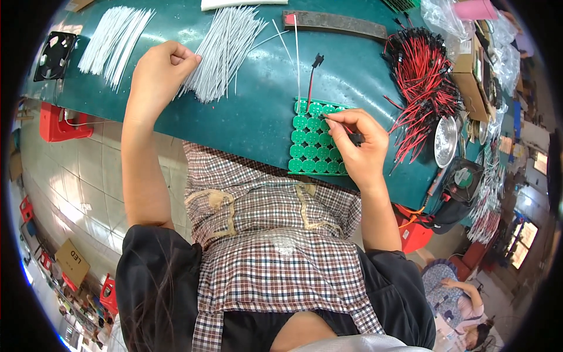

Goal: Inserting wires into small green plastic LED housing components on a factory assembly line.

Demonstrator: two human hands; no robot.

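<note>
My left hand (161, 73) is at the left edge of a pile of thin white wires (220, 56), thumb and forefinger pinched together. Whatever is between those fingertips is too small to make out. Over a green panel of small round circuit boards (311, 138), my right hand (360, 144) is closed in a pinch at the panel's upper right part. A dark bit shows under its fingers, perhaps a connector, mostly hidden. One white wire (297, 58) and a red-and-black lead with a black connector (317, 61) stretch away from the panel's top row.
Another bundle of white wires (114, 44) lies farther left, beside a black fan (54, 56). A dark metal bar (337, 23) is at the back. To the right are heaped red-and-black leads (422, 82), a metal dish (446, 141), a soldering iron (434, 185) and a cardboard box (469, 79).
</note>
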